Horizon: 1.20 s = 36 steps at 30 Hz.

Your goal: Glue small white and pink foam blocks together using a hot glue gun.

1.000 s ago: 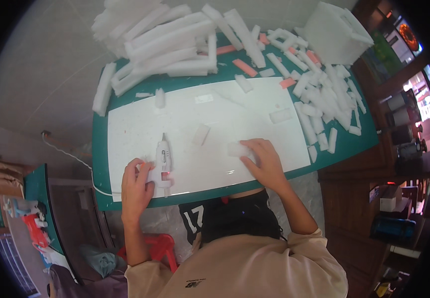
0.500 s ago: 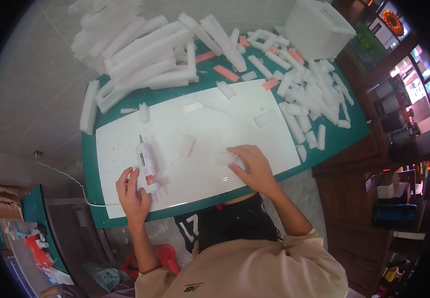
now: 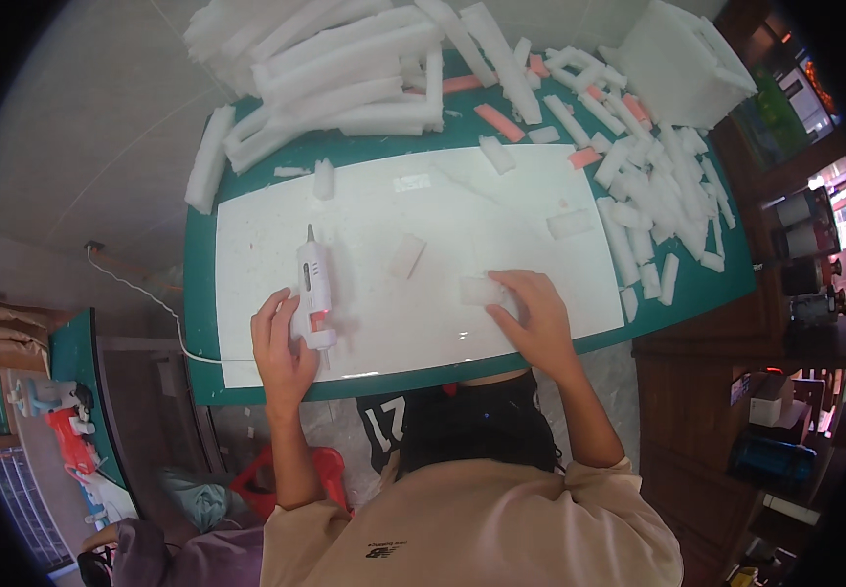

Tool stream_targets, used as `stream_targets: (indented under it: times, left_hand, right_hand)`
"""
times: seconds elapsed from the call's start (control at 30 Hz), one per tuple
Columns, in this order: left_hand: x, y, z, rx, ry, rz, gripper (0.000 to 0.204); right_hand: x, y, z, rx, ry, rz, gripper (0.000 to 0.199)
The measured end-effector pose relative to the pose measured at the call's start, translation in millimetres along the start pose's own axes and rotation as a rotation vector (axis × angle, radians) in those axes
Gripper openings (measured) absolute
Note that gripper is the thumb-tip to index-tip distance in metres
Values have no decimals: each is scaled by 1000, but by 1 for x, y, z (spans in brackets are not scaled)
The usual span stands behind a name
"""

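Note:
My left hand (image 3: pixel 282 344) is closed around the handle side of a white hot glue gun (image 3: pixel 315 279), which rests on the white board with its nozzle pointing away from me. The handle is mostly hidden by my fingers. On the right, my right hand (image 3: pixel 538 318) pinches a small white foam block (image 3: pixel 480 291) between thumb and fingers, low over or on the board. Another foam piece (image 3: pixel 407 256) lies between the two hands. Further right on the board sits one more pale block (image 3: pixel 569 224).
The white board (image 3: pixel 364 333) lies on a green table (image 3: pixel 203 323). Long white foam strips (image 3: pixel 345 68) are heaped at the far left, smaller offcuts (image 3: pixel 663 181) at the right. A big foam box (image 3: pixel 682 68) stands far right. The gun's white cord (image 3: pixel 164 303) runs off left.
The whole view has shifted, so the table sits higher and further right in the picture. Both hands keep nearly the same places on the board, and the glue gun stays put.

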State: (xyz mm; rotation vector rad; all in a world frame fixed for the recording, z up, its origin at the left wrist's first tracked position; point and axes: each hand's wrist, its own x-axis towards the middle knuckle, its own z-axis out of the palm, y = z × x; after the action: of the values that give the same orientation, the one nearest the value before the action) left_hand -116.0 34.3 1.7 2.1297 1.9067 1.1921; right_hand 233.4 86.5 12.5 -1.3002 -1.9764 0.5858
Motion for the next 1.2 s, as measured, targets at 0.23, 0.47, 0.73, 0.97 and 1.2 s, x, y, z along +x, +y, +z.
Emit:
stream_targets:
  times: [0.23,0.47,0.73,0.97,1.2]
  left_hand:
    - [-2,-1,1,-23,4,-22,50]
    - [-3,0,1,-28,16,-67,43]
    - [-15,-20,10,-7,2,-7,42]
    - [-7,-11,9,12,-20,7,37]
    - [-10,-15,7,34,-39,-4,37]
  right_hand:
    - [0,1,2,15,13,-8,36]
    - [0,0,3,15,-5,-2,37]
    - [-7,17,9,50,26,-32,38]
    - [-13,25,11,103,15,-12,38]
    - [-12,22,11,138,61,-77,35]
